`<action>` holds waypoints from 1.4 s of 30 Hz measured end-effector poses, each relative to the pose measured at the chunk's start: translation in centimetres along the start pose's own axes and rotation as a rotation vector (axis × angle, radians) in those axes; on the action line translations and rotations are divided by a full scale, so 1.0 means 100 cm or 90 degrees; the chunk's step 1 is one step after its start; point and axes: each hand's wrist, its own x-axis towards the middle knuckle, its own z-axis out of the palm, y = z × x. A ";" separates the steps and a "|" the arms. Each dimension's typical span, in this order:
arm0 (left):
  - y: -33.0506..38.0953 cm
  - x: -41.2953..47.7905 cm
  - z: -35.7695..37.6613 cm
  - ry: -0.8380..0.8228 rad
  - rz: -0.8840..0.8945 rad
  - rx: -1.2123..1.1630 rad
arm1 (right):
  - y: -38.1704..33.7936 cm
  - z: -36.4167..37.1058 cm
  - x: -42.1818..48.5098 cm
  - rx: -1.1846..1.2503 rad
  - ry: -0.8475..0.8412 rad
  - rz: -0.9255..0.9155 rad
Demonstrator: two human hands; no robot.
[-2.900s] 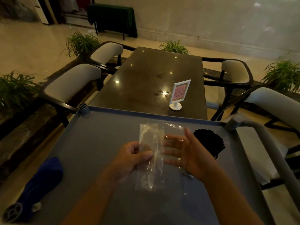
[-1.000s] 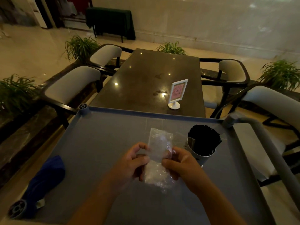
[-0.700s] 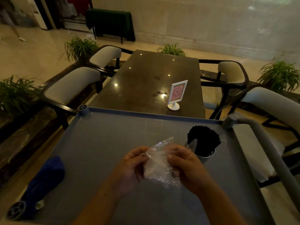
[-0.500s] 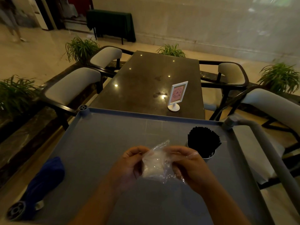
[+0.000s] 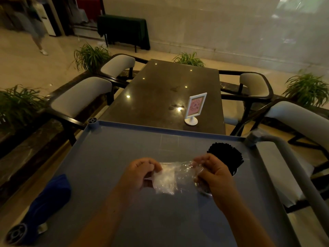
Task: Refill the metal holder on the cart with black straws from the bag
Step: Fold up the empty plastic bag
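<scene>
A crumpled clear plastic bag (image 5: 170, 179) is stretched between both my hands above the grey cart top (image 5: 110, 157). My left hand (image 5: 140, 172) pinches its left end. My right hand (image 5: 211, 173) grips its right end. No straws show inside the bag. Just behind my right hand stands the metal holder (image 5: 234, 172), mostly hidden, packed with black straws (image 5: 225, 155) whose tips fan out above it.
A blue cloth (image 5: 48, 198) lies at the cart's left edge. The cart's grey handle (image 5: 293, 166) runs along the right side. Beyond the cart is a dark table (image 5: 165, 91) with a white sign stand (image 5: 195, 108), with chairs on both sides.
The flat bag has been folded and crumpled between my hands. In the last half second my hands moved apart, pulling the bag sideways.
</scene>
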 end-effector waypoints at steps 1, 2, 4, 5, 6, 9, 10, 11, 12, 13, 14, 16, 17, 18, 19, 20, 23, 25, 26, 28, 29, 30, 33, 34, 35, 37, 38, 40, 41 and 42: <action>0.000 0.000 -0.001 -0.003 0.011 0.015 | 0.000 0.001 0.001 0.025 0.012 0.014; 0.000 0.000 -0.002 -0.001 0.025 0.027 | 0.001 0.002 0.003 0.060 0.026 0.039; -0.001 0.000 -0.004 0.028 0.055 0.041 | 0.004 0.009 0.004 0.167 0.040 0.122; -0.001 -0.001 -0.005 0.050 0.067 0.038 | 0.008 0.016 0.003 0.240 0.037 0.176; 0.000 -0.001 -0.005 0.075 0.078 0.030 | 0.013 0.023 0.000 0.308 0.030 0.226; 0.000 -0.004 -0.003 0.152 0.117 -0.007 | 0.024 0.051 -0.016 0.398 -0.009 0.289; -0.001 -0.006 0.000 0.177 0.126 -0.013 | 0.025 0.060 -0.022 0.391 -0.035 0.287; -0.002 -0.008 0.003 0.197 0.133 -0.011 | 0.024 0.070 -0.026 0.371 -0.071 0.284; -0.004 -0.010 0.006 0.211 0.138 -0.004 | 0.023 0.079 -0.029 0.343 -0.104 0.279; -0.006 -0.012 0.008 0.220 0.140 0.009 | 0.021 0.087 -0.031 0.319 -0.134 0.272; -0.009 -0.015 0.010 0.225 0.139 0.028 | 0.020 0.094 -0.031 0.298 -0.150 0.265; -0.014 -0.019 0.014 0.235 0.134 0.076 | 0.018 0.104 -0.028 0.276 -0.126 0.244; -0.016 -0.021 0.014 0.240 0.132 0.097 | 0.019 0.107 -0.025 0.275 -0.087 0.242; -0.017 -0.022 0.016 0.245 0.131 0.105 | 0.020 0.107 -0.022 0.283 -0.046 0.248; -0.017 -0.022 0.016 0.248 0.125 0.098 | 0.021 0.106 -0.019 0.297 -0.013 0.257; -0.017 -0.022 0.016 0.245 0.117 0.086 | 0.022 0.104 -0.017 0.308 0.012 0.260; -0.018 -0.022 0.012 0.204 0.060 0.053 | 0.026 0.099 -0.015 0.341 0.049 0.241; -0.022 -0.021 0.006 0.154 0.005 0.015 | 0.028 0.095 -0.014 0.362 0.056 0.230; -0.023 -0.020 0.004 0.125 -0.017 -0.003 | 0.029 0.093 -0.014 0.360 0.061 0.228; -0.026 -0.017 -0.001 0.079 -0.052 -0.010 | 0.032 0.089 -0.013 0.347 0.075 0.232; -0.027 -0.014 -0.004 0.066 -0.070 -0.002 | 0.033 0.087 -0.012 0.340 0.078 0.239; -0.029 -0.011 -0.006 0.053 -0.088 0.009 | 0.035 0.086 -0.012 0.324 0.079 0.246; -0.031 -0.003 -0.011 0.004 -0.121 0.045 | 0.041 0.081 -0.014 0.242 0.078 0.258; -0.032 -0.001 -0.010 -0.011 -0.123 0.058 | 0.042 0.080 -0.015 0.218 0.075 0.256; -0.033 0.000 -0.009 -0.022 -0.120 0.074 | 0.043 0.078 -0.015 0.199 0.074 0.254; -0.034 0.001 -0.006 -0.026 -0.101 0.124 | 0.045 0.075 -0.017 0.178 0.079 0.248; -0.036 0.002 -0.005 -0.022 -0.086 0.150 | 0.046 0.073 -0.018 0.173 0.082 0.248; -0.041 0.001 -0.002 -0.001 -0.060 0.178 | 0.050 0.070 -0.018 0.169 0.076 0.248; -0.045 -0.003 -0.001 0.019 -0.053 0.180 | 0.053 0.069 -0.019 0.173 0.064 0.250; -0.048 -0.007 -0.001 0.043 -0.050 0.180 | 0.055 0.070 -0.019 0.181 0.052 0.255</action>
